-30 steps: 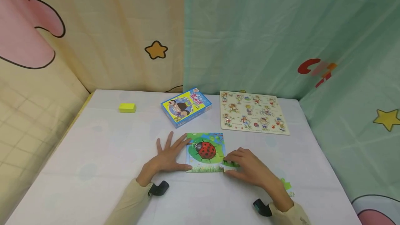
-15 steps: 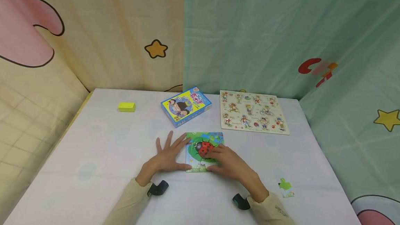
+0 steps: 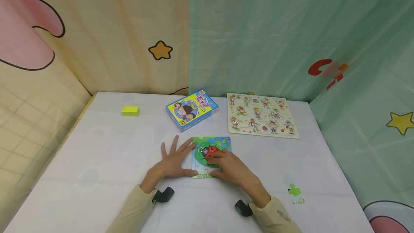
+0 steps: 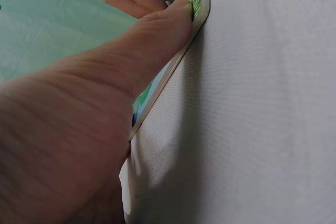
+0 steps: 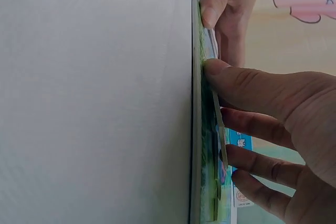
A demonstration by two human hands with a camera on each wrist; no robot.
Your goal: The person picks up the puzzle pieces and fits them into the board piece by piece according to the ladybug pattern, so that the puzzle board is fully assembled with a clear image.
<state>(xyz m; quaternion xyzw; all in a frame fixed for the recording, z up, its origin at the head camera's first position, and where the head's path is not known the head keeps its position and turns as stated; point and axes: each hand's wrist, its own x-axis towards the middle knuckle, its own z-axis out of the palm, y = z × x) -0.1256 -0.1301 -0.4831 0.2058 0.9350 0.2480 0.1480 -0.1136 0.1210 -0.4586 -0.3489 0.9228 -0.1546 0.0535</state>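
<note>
A square ladybug jigsaw puzzle [image 3: 200, 165] lies flat before me. My left hand [image 3: 173, 163] is spread at its left side, thumb on the lower left corner and fingertips at the left edge. My right hand [image 3: 232, 168] is over the lower middle of the board, covering part of the ladybug picture. In the right wrist view, thumb and fingers pinch a thin puzzle piece [image 5: 222, 139] that sits tilted over the board. Its printed face is mostly hidden. Another puzzle piece [image 3: 295, 193], green with grass printed on it, lies alone to the right.
Behind the puzzle lie a blue and yellow box [image 3: 192, 110] and a cream board with printed children figures [image 3: 263, 115]. A yellow-green block [image 3: 130, 111] sits at the back left of the white-covered table [image 3: 106, 146]. Curtains hang behind it.
My right hand has moved left from the board's right edge to its lower middle, carrying the puzzle piece. The loose piece at the right is now fully uncovered. My left hand stays put.
</note>
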